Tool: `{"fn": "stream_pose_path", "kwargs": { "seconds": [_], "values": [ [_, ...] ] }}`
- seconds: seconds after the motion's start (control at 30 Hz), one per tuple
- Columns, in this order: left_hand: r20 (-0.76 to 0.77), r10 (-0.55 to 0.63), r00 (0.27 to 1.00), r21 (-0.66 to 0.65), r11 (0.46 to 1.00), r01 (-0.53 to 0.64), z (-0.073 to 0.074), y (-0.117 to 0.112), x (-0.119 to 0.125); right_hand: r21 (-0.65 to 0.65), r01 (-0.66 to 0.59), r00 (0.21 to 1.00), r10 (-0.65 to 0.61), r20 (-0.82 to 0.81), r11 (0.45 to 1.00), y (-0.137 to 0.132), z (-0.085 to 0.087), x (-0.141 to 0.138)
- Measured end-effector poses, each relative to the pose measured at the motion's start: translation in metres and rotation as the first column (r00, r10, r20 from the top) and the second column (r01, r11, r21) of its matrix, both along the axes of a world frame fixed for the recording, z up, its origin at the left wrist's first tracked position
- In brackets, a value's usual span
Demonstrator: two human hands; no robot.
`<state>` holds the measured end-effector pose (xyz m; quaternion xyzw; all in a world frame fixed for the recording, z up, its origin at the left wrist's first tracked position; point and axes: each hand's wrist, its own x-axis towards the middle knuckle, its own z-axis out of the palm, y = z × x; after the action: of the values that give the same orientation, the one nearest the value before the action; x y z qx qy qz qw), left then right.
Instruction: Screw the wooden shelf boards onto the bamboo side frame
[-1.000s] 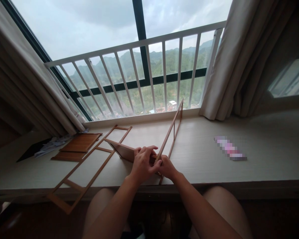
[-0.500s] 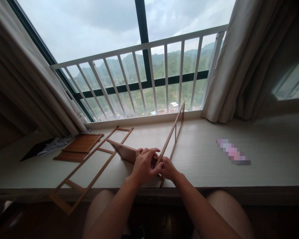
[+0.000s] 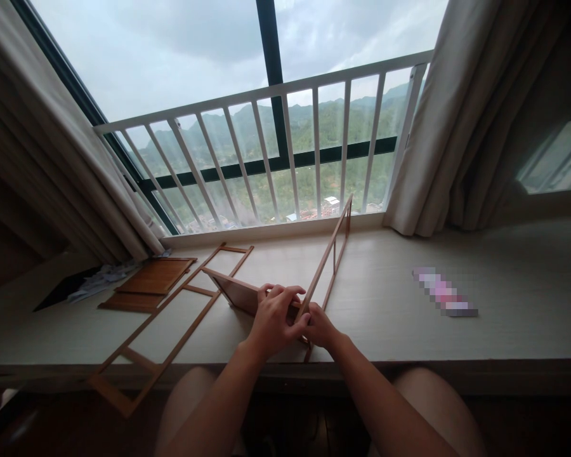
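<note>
My left hand (image 3: pixel 276 315) is closed over the near end of a brown wooden panel (image 3: pixel 235 293), which stands on its long edge. The thumb reaches across to an upright wooden frame (image 3: pixel 322 259). At the corner where panel and frame meet, my right hand (image 3: pixel 321 326) is closed on the frame, its fingertips close to the left thumb. The joint itself is mostly hidden by my fingers. Left of the panel, a second wooden frame (image 3: pixel 200 290) with crossbars lies flat, its near end jutting past the ledge's front edge.
Stacked wooden panels (image 3: pixel 156 277) lie on the pale window ledge (image 3: pixel 380 292) at the left, beside crumpled plastic (image 3: pixel 102 280) and a dark flat sheet (image 3: pixel 59 293). A blurred pinkish item (image 3: pixel 445 293) lies to the right. White railing (image 3: pixel 316 152) and curtains (image 3: pixel 421 139) border the back.
The view has shifted very slightly. Both hands keep their grip at the corner, and the panel and frame stand practically as before.
</note>
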<state>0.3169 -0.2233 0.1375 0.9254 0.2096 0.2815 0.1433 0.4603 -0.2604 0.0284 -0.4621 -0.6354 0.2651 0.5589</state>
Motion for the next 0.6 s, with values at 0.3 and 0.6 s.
{"fn": "stream_pose_path", "kwargs": {
  "seconds": [0.3,0.6],
  "values": [
    [-0.005,0.007,1.0,0.034,0.999,-0.007,0.005,-0.001,0.001,0.009,0.003,1.0,-0.003,-0.003,1.0,0.0,0.002,0.001],
    [-0.051,0.026,0.998,0.057,0.998,-0.023,0.013,-0.004,-0.002,0.01,0.015,1.0,-0.015,0.022,1.0,-0.001,0.003,0.002]
  ]
}}
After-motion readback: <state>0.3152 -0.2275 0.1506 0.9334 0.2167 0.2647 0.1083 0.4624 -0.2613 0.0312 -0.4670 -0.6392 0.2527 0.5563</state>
